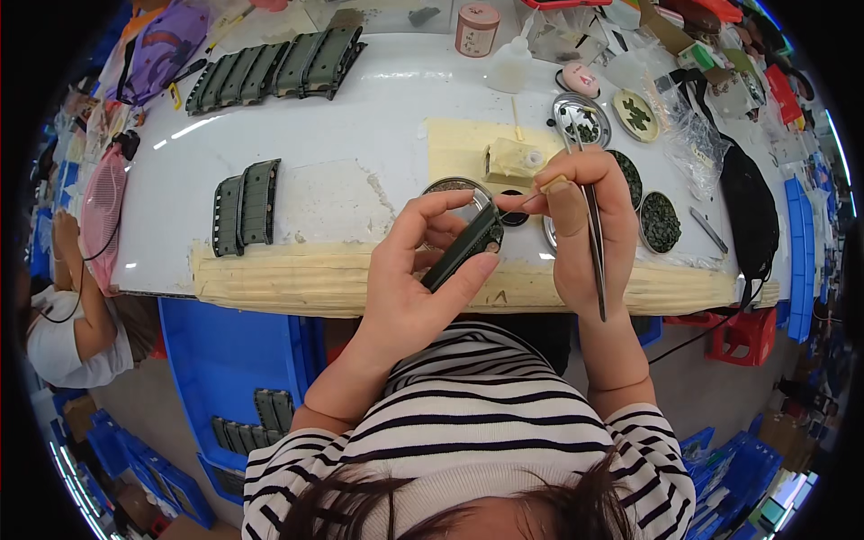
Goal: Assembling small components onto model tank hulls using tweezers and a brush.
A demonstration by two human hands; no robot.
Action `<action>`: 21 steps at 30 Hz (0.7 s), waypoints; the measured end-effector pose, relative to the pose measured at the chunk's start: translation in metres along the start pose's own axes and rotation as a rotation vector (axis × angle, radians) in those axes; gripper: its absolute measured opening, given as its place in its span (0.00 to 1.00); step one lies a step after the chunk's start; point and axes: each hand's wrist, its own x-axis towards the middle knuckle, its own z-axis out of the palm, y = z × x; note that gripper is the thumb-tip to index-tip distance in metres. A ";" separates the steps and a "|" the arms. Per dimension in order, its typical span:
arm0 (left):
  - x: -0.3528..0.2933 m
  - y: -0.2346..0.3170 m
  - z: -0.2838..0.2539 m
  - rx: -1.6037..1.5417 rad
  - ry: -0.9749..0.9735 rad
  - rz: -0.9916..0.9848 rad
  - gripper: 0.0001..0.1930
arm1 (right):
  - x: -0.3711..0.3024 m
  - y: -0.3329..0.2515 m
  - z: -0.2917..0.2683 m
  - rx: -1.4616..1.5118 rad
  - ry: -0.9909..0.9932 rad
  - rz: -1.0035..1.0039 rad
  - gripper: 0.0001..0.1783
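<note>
My left hand [412, 261] is closed around a long dark green part [461, 249], which is tilted above the yellow-covered edge [288, 286] of the white table [342, 135]. My right hand [594, 207] grips the metal tweezers [596, 256]. Its thumb and finger also pinch something thin near the part's far end; what exactly, I cannot tell.

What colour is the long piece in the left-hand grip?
Dark green; the long piece in the left-hand grip shows best in the head view.
</note>
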 end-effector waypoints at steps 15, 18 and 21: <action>0.001 -0.003 0.001 0.005 0.015 0.025 0.24 | 0.001 0.006 0.000 0.038 0.062 0.013 0.08; 0.001 -0.004 0.000 0.014 0.015 0.036 0.24 | 0.008 0.006 -0.007 -0.011 0.216 0.021 0.05; 0.001 -0.003 0.001 0.005 0.016 0.038 0.24 | 0.021 0.023 -0.023 -0.614 0.273 -0.261 0.03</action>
